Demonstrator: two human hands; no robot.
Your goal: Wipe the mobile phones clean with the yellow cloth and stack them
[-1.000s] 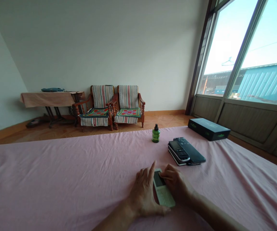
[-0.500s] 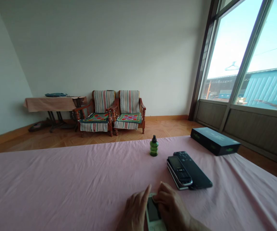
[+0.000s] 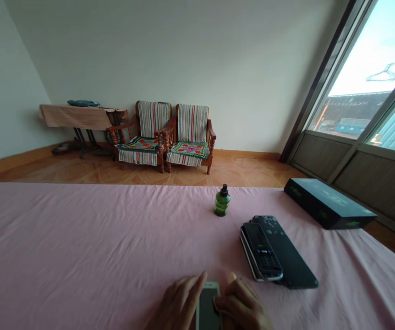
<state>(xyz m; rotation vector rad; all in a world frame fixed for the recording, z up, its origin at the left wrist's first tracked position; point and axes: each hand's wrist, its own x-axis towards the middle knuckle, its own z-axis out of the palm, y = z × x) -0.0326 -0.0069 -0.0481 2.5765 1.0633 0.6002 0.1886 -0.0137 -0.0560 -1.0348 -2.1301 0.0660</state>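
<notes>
Down at the bottom edge of the view, a pale phone (image 3: 208, 307) lies between the person's two hands, its dark screen facing up and its lower end cut off by the frame. The left hand (image 3: 179, 305) runs along the phone's left side, fingers straight and close together; its thumb is out of sight, so whether that grip pinches the phone cannot be told. The right hand (image 3: 241, 306) is curled, its fingertips at the right side of the screen; whether that grip is pinching something small cannot be told either. A pale yellowish tip pokes up above it, too blurred to name. Around them spreads a wrinkled pink cloth (image 3: 115, 247). Beyond the right hand, a dark keypad phone (image 3: 262, 250) rests on a silver-edged flat thing, beside a larger black slab (image 3: 292, 259) with grey flowers at its far end. Farther back, a green bottle (image 3: 222, 205) with a black top stands upright, and a black box (image 3: 324, 201) with green marks lies to the right. Past the cloth, two wooden chairs (image 3: 193, 123) with striped covers stand on the floor (image 3: 249, 169), and a hanger (image 3: 383, 73) shows at the window.
</notes>
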